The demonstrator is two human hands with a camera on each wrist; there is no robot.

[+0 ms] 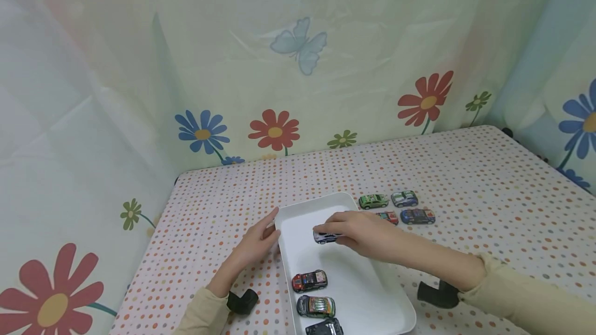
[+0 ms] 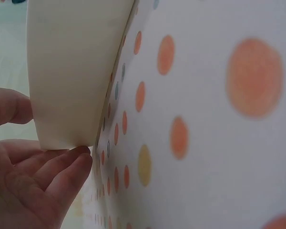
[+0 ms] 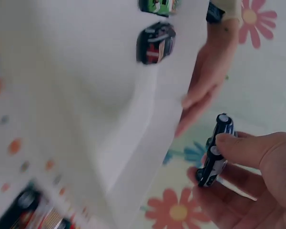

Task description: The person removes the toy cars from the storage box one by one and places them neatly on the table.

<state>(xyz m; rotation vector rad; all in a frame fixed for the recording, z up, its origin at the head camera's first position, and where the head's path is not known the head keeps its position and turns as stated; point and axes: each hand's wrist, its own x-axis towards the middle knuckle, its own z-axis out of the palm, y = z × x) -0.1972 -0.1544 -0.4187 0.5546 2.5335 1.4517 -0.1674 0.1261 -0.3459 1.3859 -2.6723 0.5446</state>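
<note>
My right hand pinches a white and dark toy car between thumb and fingers, over the far half of a white tray. The right wrist view shows this car on its side, with the thumb across it. My left hand rests on the tray's far left corner, thumb at the rim and fingers against the outside wall. Inside the tray along its left side stand a red and black car, a green and black car and a black car, cut off by the frame.
Beyond the tray's right side stand a green car, a white, green and blue car, a blue car and a red car partly behind my right hand. A dotted cloth covers the table, with a flowered curtain behind.
</note>
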